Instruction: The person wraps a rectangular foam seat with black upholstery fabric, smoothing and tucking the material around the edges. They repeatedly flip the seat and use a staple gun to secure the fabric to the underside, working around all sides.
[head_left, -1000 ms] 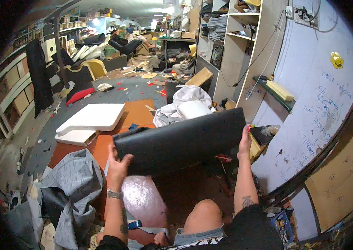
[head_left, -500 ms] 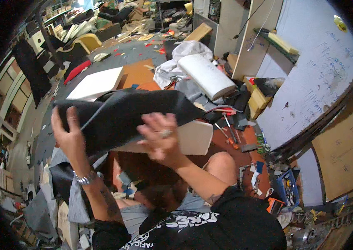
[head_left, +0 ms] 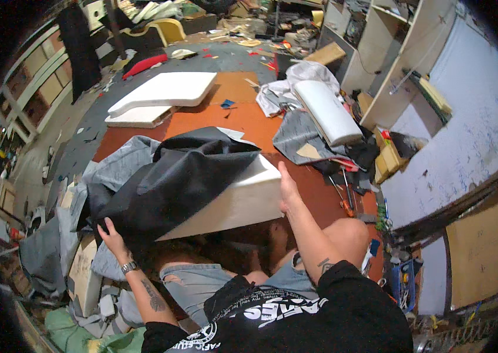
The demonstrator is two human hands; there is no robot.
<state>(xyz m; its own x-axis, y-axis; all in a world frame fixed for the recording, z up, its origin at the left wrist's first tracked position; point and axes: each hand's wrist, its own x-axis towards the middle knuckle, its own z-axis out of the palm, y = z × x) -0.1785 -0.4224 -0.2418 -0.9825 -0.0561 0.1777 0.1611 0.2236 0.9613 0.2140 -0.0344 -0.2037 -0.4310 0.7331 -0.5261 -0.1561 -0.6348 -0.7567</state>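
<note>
In front of me lies a cream foam block, partly covered by a loose black sheet that looks like leatherette. My left hand grips the near left edge of the sheet, with some fingers hidden by the material. On the block's right end rests my right hand, fingers stretched out along its side. Crumpled grey fabric bunches up beside the sheet on the left. The block's left part is hidden under the sheet.
White foam pieces lie stacked farther off on the brown work surface. To the right are a white padded piece on grey cloth, some orange-handled tools and a yellow box. A blue basket stands low at the right.
The black sheet has come down over the foam block. My left hand has lowered to the sheet's near edge, and my right hand has moved right onto the block's end. The view has shifted.
</note>
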